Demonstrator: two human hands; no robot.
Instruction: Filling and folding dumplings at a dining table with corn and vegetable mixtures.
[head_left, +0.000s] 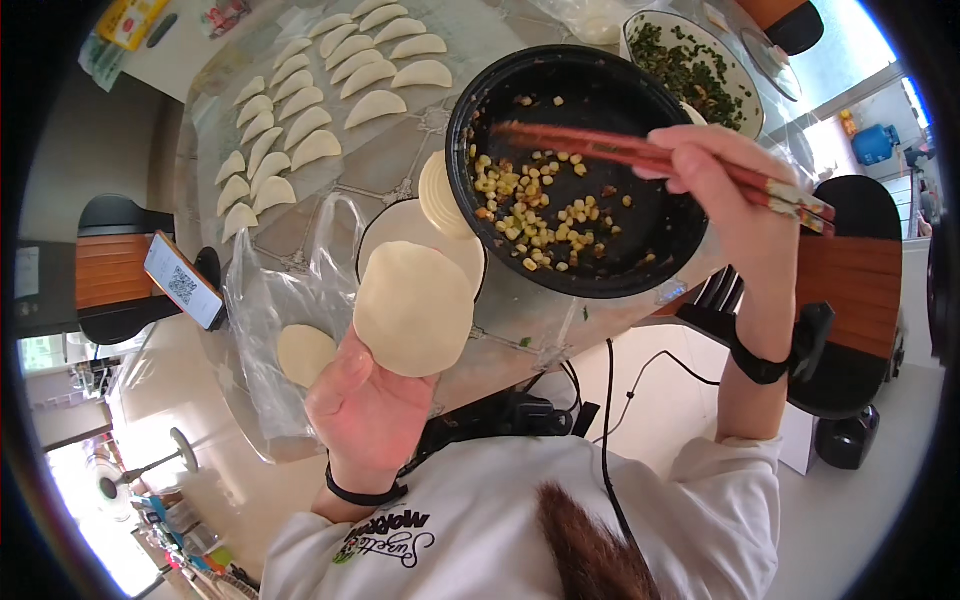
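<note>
A round dumpling wrapper lies flat across the raised palm and fingers of my left hand, with nothing on it. My right hand grips a pair of red chopsticks, their tips over a black pan. Corn kernels mixed with bits of filling lie in that pan. Below the wrapper, a white dark-rimmed bowl shows in part. Another wrapper lies on a clear plastic bag beside my left hand. Folded dumplings stand in rows at the back left.
An enamel dish of chopped green filling stands behind the pan at the right. A ridged cream-coloured round piece shows by the pan's left side. A phone stands at the table's left edge. Black cables hang below the table edge.
</note>
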